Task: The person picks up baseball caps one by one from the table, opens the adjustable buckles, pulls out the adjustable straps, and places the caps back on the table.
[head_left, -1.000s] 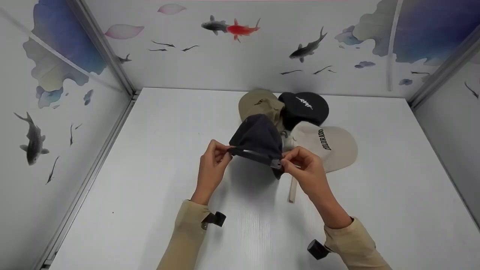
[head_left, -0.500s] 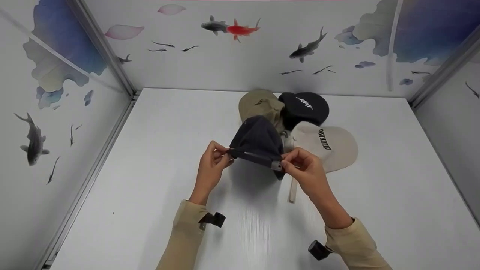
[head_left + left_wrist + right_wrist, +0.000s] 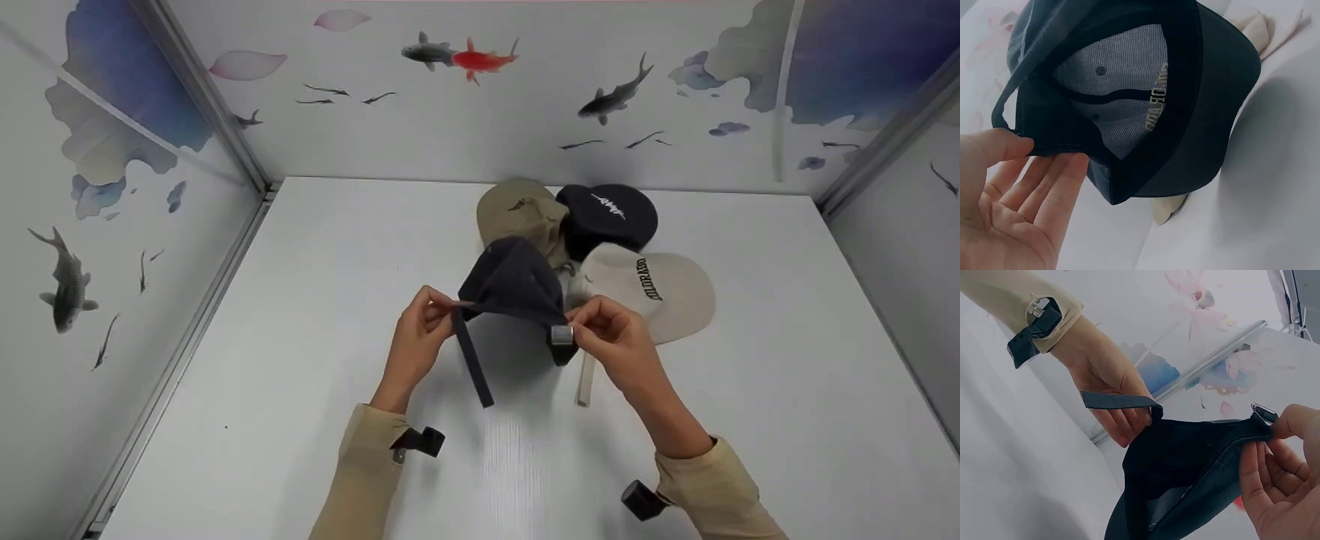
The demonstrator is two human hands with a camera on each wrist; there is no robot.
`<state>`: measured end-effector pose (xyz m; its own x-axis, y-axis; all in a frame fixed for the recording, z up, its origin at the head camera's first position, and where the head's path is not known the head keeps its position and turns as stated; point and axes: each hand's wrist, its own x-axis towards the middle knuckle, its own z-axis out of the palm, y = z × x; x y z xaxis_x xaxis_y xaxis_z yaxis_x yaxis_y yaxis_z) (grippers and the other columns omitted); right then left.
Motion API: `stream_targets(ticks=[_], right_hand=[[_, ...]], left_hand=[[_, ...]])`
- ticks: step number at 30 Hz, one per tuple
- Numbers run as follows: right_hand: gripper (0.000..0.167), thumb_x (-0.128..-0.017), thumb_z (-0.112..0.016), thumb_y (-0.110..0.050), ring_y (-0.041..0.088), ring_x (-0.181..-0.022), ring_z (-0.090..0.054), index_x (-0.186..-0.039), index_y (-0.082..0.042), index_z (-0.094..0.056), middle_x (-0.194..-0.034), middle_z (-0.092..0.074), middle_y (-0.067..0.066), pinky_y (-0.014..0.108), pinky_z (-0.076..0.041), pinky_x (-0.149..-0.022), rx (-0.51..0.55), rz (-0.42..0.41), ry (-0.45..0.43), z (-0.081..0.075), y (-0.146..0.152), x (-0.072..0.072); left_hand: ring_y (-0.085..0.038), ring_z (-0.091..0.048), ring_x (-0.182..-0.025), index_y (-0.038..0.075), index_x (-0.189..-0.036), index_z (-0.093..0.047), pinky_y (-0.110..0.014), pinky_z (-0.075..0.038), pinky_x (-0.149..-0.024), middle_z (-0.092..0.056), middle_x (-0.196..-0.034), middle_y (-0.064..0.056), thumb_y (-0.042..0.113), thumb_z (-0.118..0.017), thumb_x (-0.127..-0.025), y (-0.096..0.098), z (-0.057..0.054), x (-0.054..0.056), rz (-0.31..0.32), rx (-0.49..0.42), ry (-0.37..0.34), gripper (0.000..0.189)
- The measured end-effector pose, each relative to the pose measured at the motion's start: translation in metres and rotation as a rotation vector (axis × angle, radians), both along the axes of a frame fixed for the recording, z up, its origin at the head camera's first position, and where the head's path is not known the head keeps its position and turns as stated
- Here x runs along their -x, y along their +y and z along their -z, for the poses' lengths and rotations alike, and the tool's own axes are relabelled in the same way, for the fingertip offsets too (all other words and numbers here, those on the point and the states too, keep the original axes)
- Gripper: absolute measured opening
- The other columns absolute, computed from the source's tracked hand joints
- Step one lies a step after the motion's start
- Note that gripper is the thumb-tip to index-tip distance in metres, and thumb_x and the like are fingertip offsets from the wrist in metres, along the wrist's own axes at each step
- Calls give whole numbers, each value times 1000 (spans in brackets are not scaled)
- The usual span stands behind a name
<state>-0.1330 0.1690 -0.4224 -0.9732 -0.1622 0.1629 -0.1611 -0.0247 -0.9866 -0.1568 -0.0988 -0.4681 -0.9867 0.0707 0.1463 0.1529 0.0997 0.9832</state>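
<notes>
So the dark cap (image 3: 517,281) is sitting around the middle of the head view, strung between two pinches: left hand (image 3: 420,328) has thumb and fingers on the edge by the root of the loose strap (image 3: 474,364), right hand (image 3: 615,334) pinches the other back corner, right by the metal buckle (image 3: 562,334). Neither hand has let go, but both only hold a bit of fabric edge, so imo that's the weak spot: if one pinch slipped, the crown would probably swing down off the other. The strap dangles toward the lower middle, clear of the buckle and with no fingers on its free end, so it could easily twist or flip the wrong way round. Buckle's a worry too, since a small metal piece like that might tilt if the right fingers rolled, and then the slot would be a pain to line up. Pulling the hands apart too hard could stretch the back edge. Also kinda crowded: khaki cap (image 3: 506,206) and black cap (image 3: 615,217) at upper centre, cream cap (image 3: 679,296) right of centre behind the right hand, so a careless knuckle might shove that one. Can't tell if the dark brim touches anything underneath.
</notes>
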Motion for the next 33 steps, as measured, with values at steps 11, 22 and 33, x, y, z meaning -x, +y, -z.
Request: stream_targets(ticks=[11,22,33], right_hand=[[10,-88,-59,13,7,-82,-65,-84,4,-60,-88,-68,-4,18,-54,-72,-23,-3,2,-1,5,1],[5,-87,-59,14,7,-79,-63,-84,12,-57,-86,-67,-3,17,-54,-70,-48,-23,16,-1,6,-1],[5,-88,-57,13,4,-75,-62,-83,14,-54,-87,-68,-6,16,-53,-66,-82,-71,69,1,9,-2]], left_hand=[[-23,-65,-118,5,-105,-63,-40,-56,-98,-69,-124,-7,-8,-54,-95,-8,-18,-3,81,208,55,19],[-23,-62,-123,6,-115,-65,-44,-51,-105,-67,-127,-6,1,-54,-99,-2,-44,12,48,284,146,20],[-23,-54,-133,10,-135,-58,-38,-42,-115,-61,-137,-7,11,-48,-106,14,-71,29,97,467,234,31]])
